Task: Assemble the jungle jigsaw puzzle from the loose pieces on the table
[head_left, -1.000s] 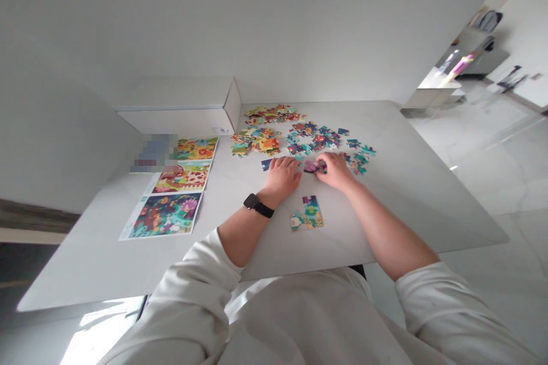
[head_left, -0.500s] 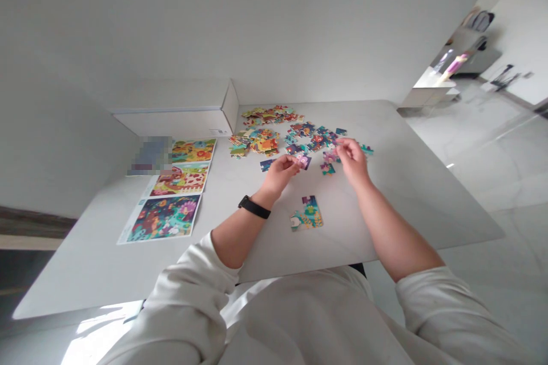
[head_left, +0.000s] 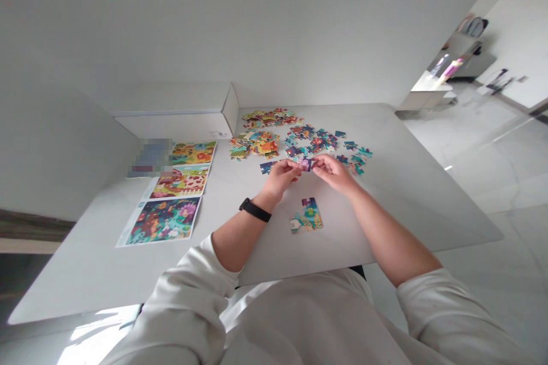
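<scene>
Both hands are together above the middle of the worktop [head_left: 377,199]. The left hand [head_left: 280,178] and right hand [head_left: 335,174] meet over a purple-and-pink puzzle piece [head_left: 305,165], near the centre of the frame. Left fingers [head_left: 291,167] are closed on it from one side, right fingers [head_left: 320,163] pinch it from the other. Could be two pieces, too small to tell. Just below the hands, a small joined patch of puzzle pieces [head_left: 306,215] lies flat, apart from everything else. Above the hands are loose teal and navy pieces [head_left: 319,142], with a yellow-orange heap [head_left: 257,144] to their left and another heap [head_left: 269,118] near the far edge. Three picture sheets [head_left: 163,220] run in a column down the left side. A white box [head_left: 171,125] sits at upper left. Black watch [head_left: 255,210] on left wrist.
</scene>
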{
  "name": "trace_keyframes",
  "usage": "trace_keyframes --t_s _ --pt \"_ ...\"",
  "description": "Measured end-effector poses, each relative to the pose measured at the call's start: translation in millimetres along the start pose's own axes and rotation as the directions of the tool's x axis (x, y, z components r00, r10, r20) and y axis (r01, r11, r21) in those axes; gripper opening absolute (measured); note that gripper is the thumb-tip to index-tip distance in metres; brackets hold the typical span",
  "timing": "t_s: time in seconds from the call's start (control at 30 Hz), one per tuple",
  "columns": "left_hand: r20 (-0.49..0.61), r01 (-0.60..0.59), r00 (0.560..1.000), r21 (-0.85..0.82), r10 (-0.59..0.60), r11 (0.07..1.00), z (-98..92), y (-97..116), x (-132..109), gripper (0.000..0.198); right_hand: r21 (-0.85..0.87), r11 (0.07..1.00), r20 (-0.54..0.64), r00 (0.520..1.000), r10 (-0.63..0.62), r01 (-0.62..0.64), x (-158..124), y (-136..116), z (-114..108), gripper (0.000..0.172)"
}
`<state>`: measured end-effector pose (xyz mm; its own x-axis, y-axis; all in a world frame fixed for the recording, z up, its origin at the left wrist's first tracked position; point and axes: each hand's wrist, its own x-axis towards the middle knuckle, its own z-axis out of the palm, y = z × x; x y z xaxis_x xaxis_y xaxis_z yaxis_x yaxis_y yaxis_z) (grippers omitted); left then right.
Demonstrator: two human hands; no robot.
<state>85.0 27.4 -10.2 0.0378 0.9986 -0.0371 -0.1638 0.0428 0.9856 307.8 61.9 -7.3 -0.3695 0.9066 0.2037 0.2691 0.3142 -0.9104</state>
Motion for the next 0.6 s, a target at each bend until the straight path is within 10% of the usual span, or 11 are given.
trace_keyframes --t_s 0.27,0.6 --pt "0.105 -0.289 0.955 0.539 0.277 0.791 -6.9 -4 -1 0.046 -0.152 0.98 0.189 0.969 0.157 -0.129 -3 3 0 0.015" --pt "0.249 -0.315 0.947 0.839 0.202 0.443 -7.9 -2 -7 0.036 -0.449 0.89 0.053 0.991 0.122 -0.086 -5 -8 -5 0.013"
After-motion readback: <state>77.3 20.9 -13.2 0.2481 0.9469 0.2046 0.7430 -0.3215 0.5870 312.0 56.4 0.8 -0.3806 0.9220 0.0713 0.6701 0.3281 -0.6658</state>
